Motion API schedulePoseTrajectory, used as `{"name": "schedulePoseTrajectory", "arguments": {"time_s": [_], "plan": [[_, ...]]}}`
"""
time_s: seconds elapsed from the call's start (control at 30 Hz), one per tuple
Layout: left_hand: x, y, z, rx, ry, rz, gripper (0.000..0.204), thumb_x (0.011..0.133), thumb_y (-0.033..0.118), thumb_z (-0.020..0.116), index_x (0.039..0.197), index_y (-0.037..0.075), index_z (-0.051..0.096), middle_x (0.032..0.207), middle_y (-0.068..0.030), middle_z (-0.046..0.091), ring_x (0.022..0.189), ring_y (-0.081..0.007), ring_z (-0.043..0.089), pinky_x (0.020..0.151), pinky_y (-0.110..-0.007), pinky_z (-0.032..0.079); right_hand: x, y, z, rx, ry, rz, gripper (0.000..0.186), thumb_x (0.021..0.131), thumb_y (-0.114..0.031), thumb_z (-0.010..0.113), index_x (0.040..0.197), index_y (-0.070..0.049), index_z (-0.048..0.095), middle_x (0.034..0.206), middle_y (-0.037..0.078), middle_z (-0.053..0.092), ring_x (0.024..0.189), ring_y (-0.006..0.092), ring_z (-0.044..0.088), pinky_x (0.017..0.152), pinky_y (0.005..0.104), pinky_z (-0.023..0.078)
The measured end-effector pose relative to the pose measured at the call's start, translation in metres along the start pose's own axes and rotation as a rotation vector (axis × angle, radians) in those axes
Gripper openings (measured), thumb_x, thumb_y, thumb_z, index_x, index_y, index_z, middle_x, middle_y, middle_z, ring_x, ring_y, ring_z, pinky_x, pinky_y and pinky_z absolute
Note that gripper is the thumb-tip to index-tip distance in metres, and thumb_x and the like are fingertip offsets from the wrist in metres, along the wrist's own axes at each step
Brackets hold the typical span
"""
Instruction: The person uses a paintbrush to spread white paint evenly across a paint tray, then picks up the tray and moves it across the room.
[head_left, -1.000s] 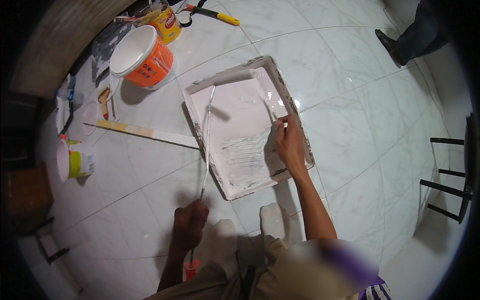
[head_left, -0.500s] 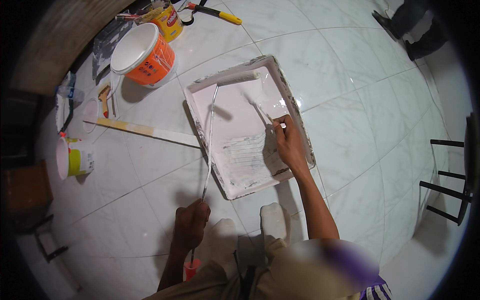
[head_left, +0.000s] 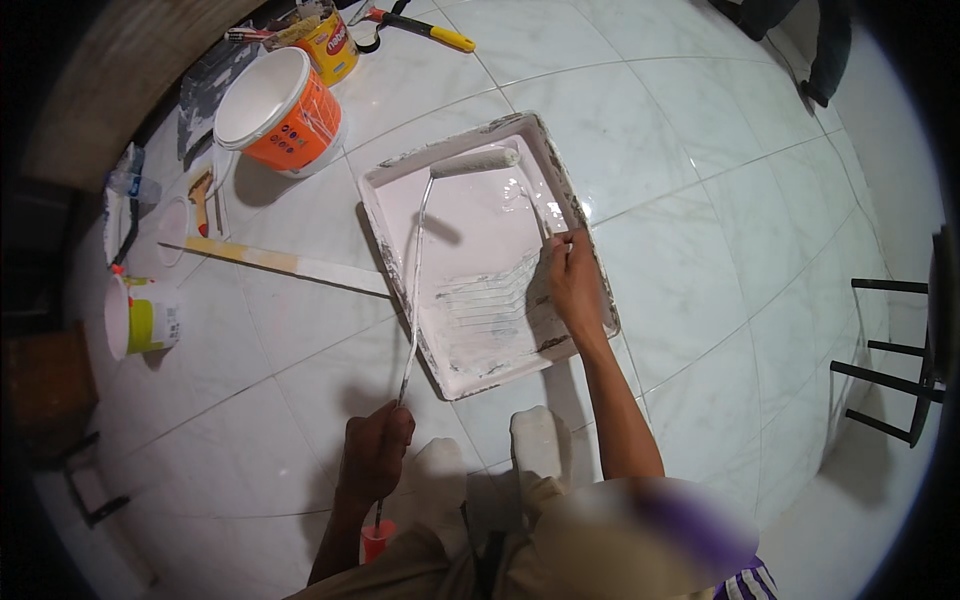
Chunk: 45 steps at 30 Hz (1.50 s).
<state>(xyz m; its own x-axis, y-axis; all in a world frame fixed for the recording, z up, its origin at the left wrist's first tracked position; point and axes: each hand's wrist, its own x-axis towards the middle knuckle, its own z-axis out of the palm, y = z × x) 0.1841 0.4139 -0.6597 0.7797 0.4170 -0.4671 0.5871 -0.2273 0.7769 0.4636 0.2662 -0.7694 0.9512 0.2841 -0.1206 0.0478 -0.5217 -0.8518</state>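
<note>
Marbled tile floor (head_left: pixel 700 300); on it, tray (head_left: pixel 490 384) coated with pale pink paint (head_left: pixel 475 225). In left hand (head_left: pixel 376 450), short of tray's near edge: roller (head_left: pixel 478 161), grip closed round rod, head over tray's far end. In right hand (head_left: pixel 577 285), over tray's right side: thin stick (head_left: pixel 547 226), pinched in closed grip, far end unclear. Left of tray: strip (head_left: pixel 270 262), green-and-white tub (head_left: pixel 142 316). Beyond tray's far left corner: orange bucket (head_left: pixel 300 132).
</note>
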Motion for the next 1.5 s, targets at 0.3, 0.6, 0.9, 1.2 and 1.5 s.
{"name": "schedulePoseTrajectory", "arguments": {"time_s": [0.3, 0.6, 0.9, 1.2, 1.5], "plan": [[-0.001, 0.004, 0.000, -0.051, -0.005, -0.023, 0.046, 0.107, 0.034, 0.045, 0.074, 0.003, 0.053, 0.056, -0.0038, 0.048, 0.049, -0.0138, 0.047, 0.050, -0.034, 0.038, -0.005, -0.005, -0.009, -0.016, -0.080, 0.023, 0.024, 0.105, -0.020, 0.048, 0.106, 0.004, 0.054, 0.081, 0.028, 0.064, 0.075, 0.0424, 0.064, 0.070, 0.0494, 0.047], [-0.002, 0.003, 0.002, -0.068, 0.020, -0.002, 0.047, 0.107, 0.034, 0.042, 0.072, 0.004, 0.051, 0.054, -0.0005, 0.044, 0.048, -0.0100, 0.041, 0.048, -0.031, 0.033, -0.003, -0.004, -0.008, -0.042, 0.032, 0.021, 0.019, 0.104, -0.014, 0.048, 0.108, 0.004, 0.053, 0.079, 0.029, 0.061, 0.078, 0.0449, 0.063, 0.072, 0.0507, 0.046], [-0.002, 0.000, 0.001, -0.062, 0.000, -0.010, 0.044, 0.107, 0.031, 0.045, 0.074, 0.003, 0.053, 0.055, -0.0042, 0.048, 0.048, -0.0147, 0.047, 0.050, -0.034, 0.038, -0.010, 0.009, -0.006, -0.168, 0.047, -0.115, 0.018, 0.106, -0.016, 0.049, 0.108, 0.002, 0.052, 0.071, 0.023, 0.061, 0.063, 0.0387, 0.059, 0.063, 0.0475, 0.045], [0.000, -0.003, 0.003, -0.042, -0.019, 0.018, 0.046, 0.107, 0.034, 0.044, 0.074, 0.003, 0.053, 0.054, -0.0033, 0.047, 0.048, -0.0142, 0.045, 0.050, -0.034, 0.037, -0.008, 0.010, -0.009, -0.050, 0.027, -0.022, 0.019, 0.105, -0.016, 0.049, 0.108, 0.002, 0.053, 0.081, 0.029, 0.064, 0.079, 0.0472, 0.064, 0.070, 0.0504, 0.048], [0.001, -0.002, 0.004, -0.049, -0.007, 0.019, 0.045, 0.106, 0.034, 0.046, 0.074, 0.003, 0.053, 0.055, -0.0047, 0.047, 0.050, -0.0148, 0.045, 0.052, -0.035, 0.038, -0.004, 0.008, -0.010, -0.095, 0.003, -0.068, 0.019, 0.105, -0.015, 0.049, 0.108, 0.003, 0.054, 0.082, 0.028, 0.062, 0.077, 0.0449, 0.063, 0.071, 0.0494, 0.047]]}}
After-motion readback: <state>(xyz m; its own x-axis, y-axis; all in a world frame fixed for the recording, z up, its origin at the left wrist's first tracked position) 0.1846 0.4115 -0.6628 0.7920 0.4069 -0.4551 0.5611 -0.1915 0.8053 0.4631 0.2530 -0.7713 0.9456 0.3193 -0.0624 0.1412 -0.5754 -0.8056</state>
